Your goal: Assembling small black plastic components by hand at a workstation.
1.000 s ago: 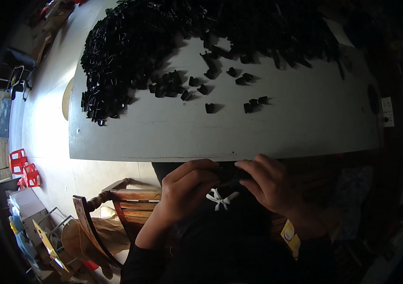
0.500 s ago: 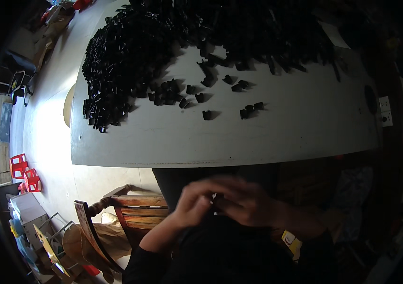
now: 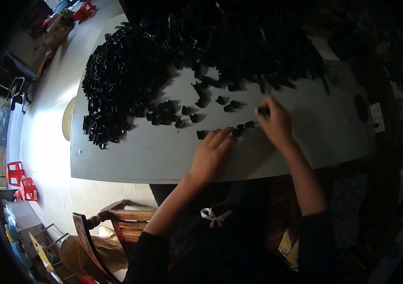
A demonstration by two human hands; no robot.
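My right hand is raised over the right part of the grey-white table, thumb and fingers closed on a small black plastic piece. Near the front edge, my left hand lies low on the tabletop with its fingers stretched forward. Its fingertips reach a few small black pieces and are close beside another single piece. A loose cluster of similar U-shaped pieces lies farther off, to the left of both hands.
A large heap of small black pieces covers the table's left and far side. Longer black parts are piled at the far right. Behind the left arm stands a wooden chair. Red stools are on the floor at left.
Both hands have moved from in front of my body, where they were together, forward over the table and apart. The right hand now holds a black piece above the tabletop.
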